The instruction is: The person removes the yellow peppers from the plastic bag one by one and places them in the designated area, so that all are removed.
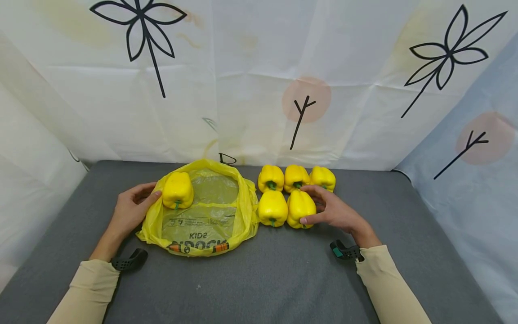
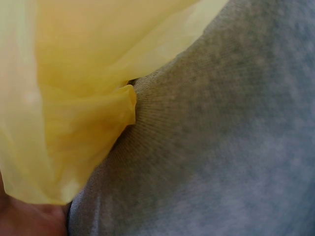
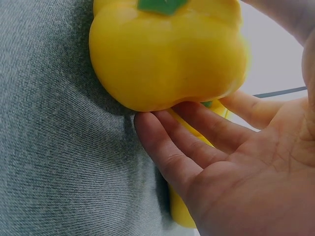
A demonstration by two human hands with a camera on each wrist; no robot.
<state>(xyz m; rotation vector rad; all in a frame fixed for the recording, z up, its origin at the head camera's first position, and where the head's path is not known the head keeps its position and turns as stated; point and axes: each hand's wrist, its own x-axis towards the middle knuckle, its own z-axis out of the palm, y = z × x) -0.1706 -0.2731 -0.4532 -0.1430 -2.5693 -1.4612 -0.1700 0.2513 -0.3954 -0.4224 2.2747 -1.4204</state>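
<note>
Head view: the left hand pinches the left rim of an open yellow bag, a bagged pepper inside; the right hand — half open — spans the front-right pepper beside four others. Left wrist: yellow plastic over grey cloth. Right wrist: fingertips touch the pepper.

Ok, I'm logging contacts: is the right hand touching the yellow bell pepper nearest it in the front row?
Touching: the right wrist view shows the right hand with fingertips against the edge of that yellow bell pepper.
</note>
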